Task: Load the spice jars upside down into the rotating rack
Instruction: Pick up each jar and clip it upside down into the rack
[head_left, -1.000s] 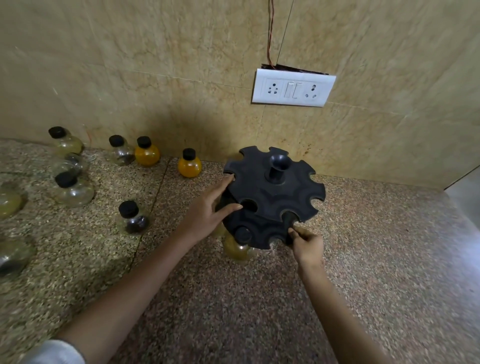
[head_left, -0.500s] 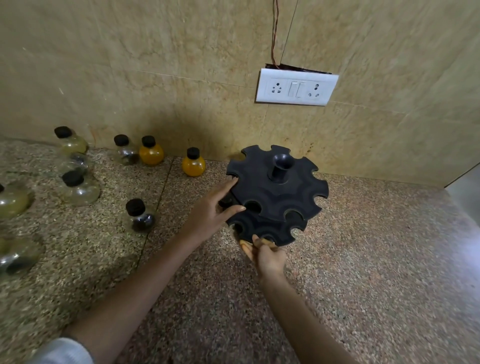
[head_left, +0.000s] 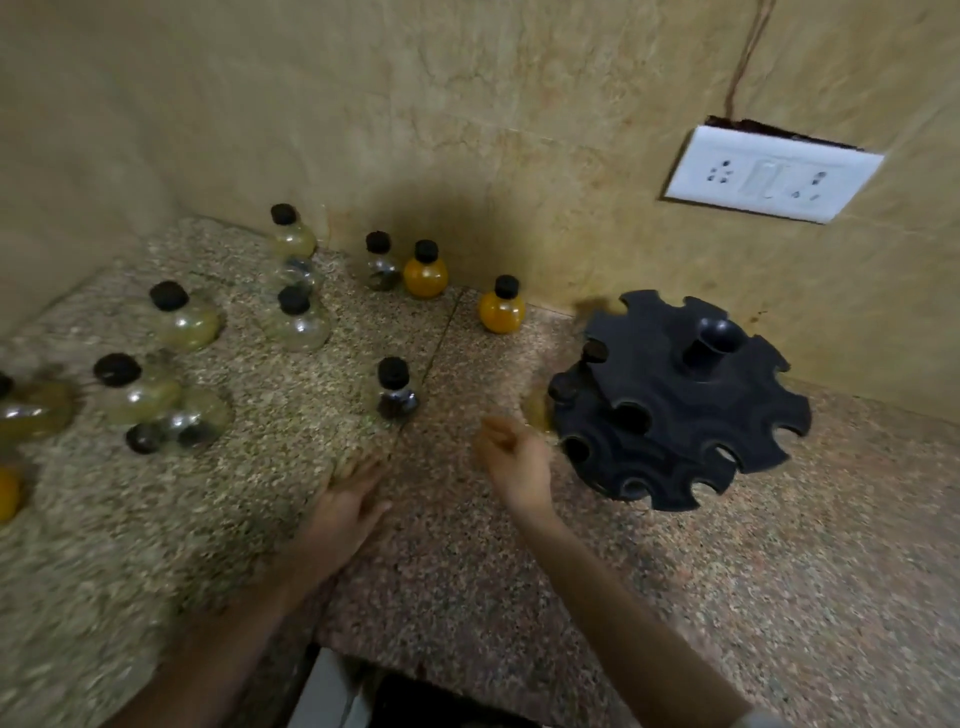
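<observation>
The black rotating rack (head_left: 675, 405) stands at the right on the granite counter (head_left: 519, 571), with two tiers of round notches. A yellowish jar (head_left: 535, 410) hangs in its lower left side, with black caps showing above it. Several round black-capped spice jars stand upright to the left: a dark-filled one (head_left: 396, 392) nearest the hands, two orange ones (head_left: 501, 306) (head_left: 425, 270) by the wall, and clear or yellowish ones farther left. My left hand (head_left: 348, 499) hovers over the counter, blurred, fingers apart. My right hand (head_left: 514, 460) is loosely curled just left of the rack, holding nothing.
A tiled wall runs behind the counter, with a white socket plate (head_left: 769, 174) above the rack. The counter's front edge (head_left: 467, 670) lies just below my forearms. One jar (head_left: 171, 431) lies on its side at the far left.
Both hands have come off the rack and moved left. The view has swung left, so the rack now sits at the right and more jars show.
</observation>
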